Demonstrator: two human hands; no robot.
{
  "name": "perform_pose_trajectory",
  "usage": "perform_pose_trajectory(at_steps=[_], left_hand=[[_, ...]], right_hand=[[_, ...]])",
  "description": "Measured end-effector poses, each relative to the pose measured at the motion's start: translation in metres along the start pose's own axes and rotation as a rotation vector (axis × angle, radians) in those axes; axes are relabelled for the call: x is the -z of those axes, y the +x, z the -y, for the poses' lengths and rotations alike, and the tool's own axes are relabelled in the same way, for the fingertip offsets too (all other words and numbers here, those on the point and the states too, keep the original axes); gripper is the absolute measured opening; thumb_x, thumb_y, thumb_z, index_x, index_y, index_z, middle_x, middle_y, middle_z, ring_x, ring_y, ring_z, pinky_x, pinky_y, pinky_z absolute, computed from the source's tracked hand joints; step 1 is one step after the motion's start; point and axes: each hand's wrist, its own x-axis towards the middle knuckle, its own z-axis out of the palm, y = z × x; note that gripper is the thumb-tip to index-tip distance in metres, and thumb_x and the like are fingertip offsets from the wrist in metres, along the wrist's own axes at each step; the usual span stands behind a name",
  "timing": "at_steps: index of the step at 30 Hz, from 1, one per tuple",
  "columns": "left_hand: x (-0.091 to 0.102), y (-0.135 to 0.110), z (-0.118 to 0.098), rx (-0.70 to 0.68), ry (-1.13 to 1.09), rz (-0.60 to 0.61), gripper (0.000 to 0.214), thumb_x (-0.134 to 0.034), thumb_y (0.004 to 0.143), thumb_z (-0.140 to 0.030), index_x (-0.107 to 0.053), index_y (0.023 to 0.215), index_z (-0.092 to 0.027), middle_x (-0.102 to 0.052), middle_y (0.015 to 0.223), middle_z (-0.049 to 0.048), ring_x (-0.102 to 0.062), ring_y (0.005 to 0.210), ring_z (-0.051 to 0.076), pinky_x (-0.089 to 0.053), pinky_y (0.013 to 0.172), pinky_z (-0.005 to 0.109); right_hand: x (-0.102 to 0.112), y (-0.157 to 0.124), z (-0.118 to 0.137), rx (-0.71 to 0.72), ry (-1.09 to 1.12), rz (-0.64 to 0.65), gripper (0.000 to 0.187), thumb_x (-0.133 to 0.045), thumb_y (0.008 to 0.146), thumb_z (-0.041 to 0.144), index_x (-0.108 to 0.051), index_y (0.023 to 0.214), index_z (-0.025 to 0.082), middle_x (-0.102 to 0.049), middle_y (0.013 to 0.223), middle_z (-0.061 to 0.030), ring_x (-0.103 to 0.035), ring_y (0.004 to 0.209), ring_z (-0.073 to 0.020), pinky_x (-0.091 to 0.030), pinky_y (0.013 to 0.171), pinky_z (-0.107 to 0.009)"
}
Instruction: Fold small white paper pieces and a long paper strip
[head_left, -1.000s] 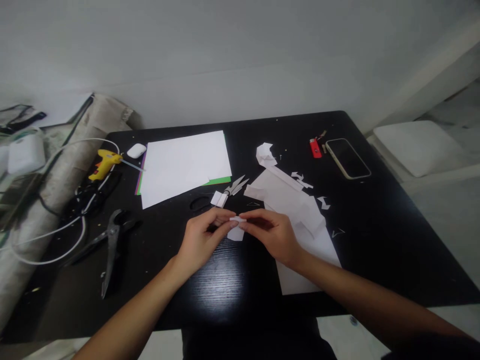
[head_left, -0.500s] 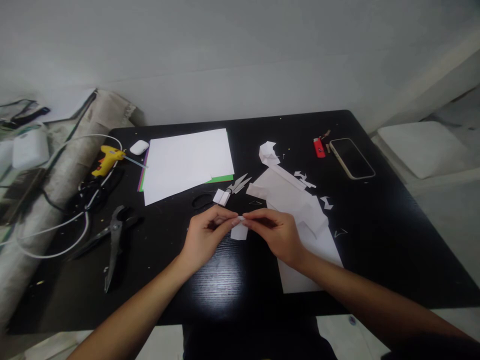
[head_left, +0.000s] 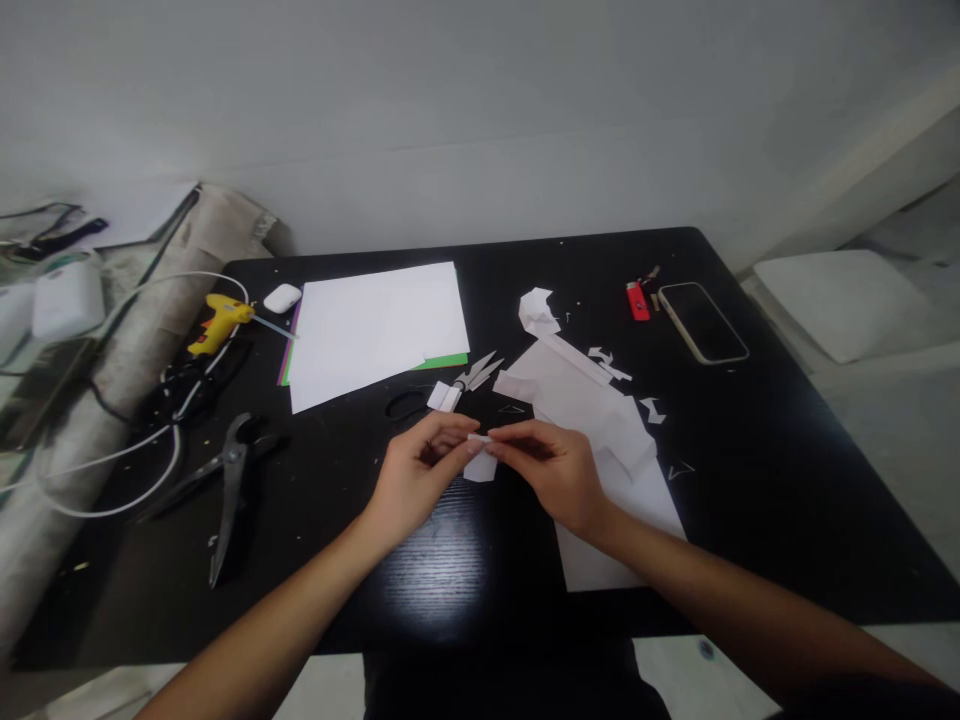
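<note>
- Pinching the upper edge of the small white paper (head_left: 480, 469), your left hand (head_left: 421, 462) has its thumb and fingers closed at the clock's centre.
- Your right hand (head_left: 556, 470) grasps the same edge, so the piece sits between both hands, over the black table (head_left: 795, 510); I cannot tell whether its lower end touches.
- Toward 12 o'clock you have the scissors (head_left: 480, 372), just beside a folded paper (head_left: 442, 396).
- At 1 o'clock lies the crumpled paper (head_left: 537, 312); at 2, the phone (head_left: 703, 322), the red lighter (head_left: 637, 301) near it.
- At 9 o'clock, well apart from you, rest the pliers (head_left: 234, 462); at 10, the yellow glue gun (head_left: 217, 322).
</note>
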Motion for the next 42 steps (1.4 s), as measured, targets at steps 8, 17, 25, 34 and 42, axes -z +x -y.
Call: perform_pose_trajectory(at_steps=[8, 17, 25, 34, 42], left_hand=[[-0.0013, -0.0008, -0.0006, 0.074, -0.004, 0.0, 0.017, -0.081, 0.086, -0.034, -0.08, 0.095, -0.02, -0.079, 0.079, 0.0033, -0.072, 0.071, 0.016, -0.056, 0.064, 0.024], [-0.003, -0.001, 0.0011, 0.075, 0.017, -0.024, 0.015, -0.08, 0.086, -0.032, -0.08, 0.093, -0.019, -0.078, 0.078, 0.002, -0.069, 0.069, 0.014, -0.054, 0.064, 0.022], [-0.0017, -0.002, 0.0028, 0.041, 0.091, -0.022, 0.013, -0.078, 0.089, -0.032, -0.082, 0.096, -0.022, -0.079, 0.083, 0.0012, -0.067, 0.071, 0.013, -0.052, 0.067, 0.021], [-0.0007, -0.0006, 0.0041, 0.004, 0.099, -0.039, 0.01, -0.079, 0.088, -0.029, -0.082, 0.092, -0.021, -0.079, 0.082, 0.0018, -0.069, 0.072, 0.014, -0.054, 0.068, 0.023], [-0.0026, -0.0013, 0.0004, 0.044, 0.076, -0.019, 0.016, -0.075, 0.09, -0.033, -0.079, 0.096, -0.019, -0.075, 0.077, 0.001, -0.063, 0.065, 0.012, -0.049, 0.061, 0.021]], right_hand=[[0.0009, 0.0001, 0.0025, 0.0, -0.033, 0.007, 0.006, -0.085, 0.083, 0.027, -0.085, 0.089, 0.029, -0.084, 0.087, -0.0012, -0.08, 0.079, -0.0222, -0.067, 0.075, -0.033], [0.0005, 0.0003, 0.0014, 0.004, -0.025, -0.006, 0.007, -0.086, 0.081, 0.026, -0.085, 0.088, 0.028, -0.084, 0.085, -0.0005, -0.079, 0.076, -0.0198, -0.064, 0.072, -0.029], [0.0002, 0.0004, 0.0018, -0.013, -0.011, -0.002, 0.006, -0.086, 0.081, 0.026, -0.085, 0.086, 0.029, -0.083, 0.084, 0.0002, -0.079, 0.077, -0.019, -0.063, 0.073, -0.028], [0.0, 0.0028, -0.0009, -0.092, 0.055, 0.03, 0.017, -0.088, 0.079, 0.033, -0.082, 0.094, 0.025, -0.082, 0.086, -0.002, -0.078, 0.08, -0.0194, -0.063, 0.074, -0.029], [-0.0001, 0.0026, 0.0021, -0.076, 0.011, 0.054, 0.011, -0.084, 0.083, 0.035, -0.082, 0.086, 0.024, -0.081, 0.083, -0.0015, -0.076, 0.076, -0.0187, -0.062, 0.071, -0.029]])
